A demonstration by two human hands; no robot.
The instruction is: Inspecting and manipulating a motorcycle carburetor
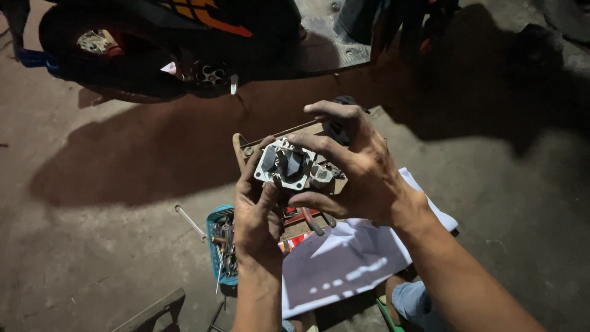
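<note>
Grey metal carburettor (289,165) sits gripped between two bare hands above a concrete floor (110,246). Left hand (255,218) clasps it from below, thumb pressed on its face; right hand (353,169) curls fingers over its top and side. Beneath lie a blue basket (216,246) of tools, red-handled pliers (307,218) and a white sheet (344,261).

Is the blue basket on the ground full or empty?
Full: the blue basket, beside the left hand, holds many small metal tools and parts up to its rim.
</note>
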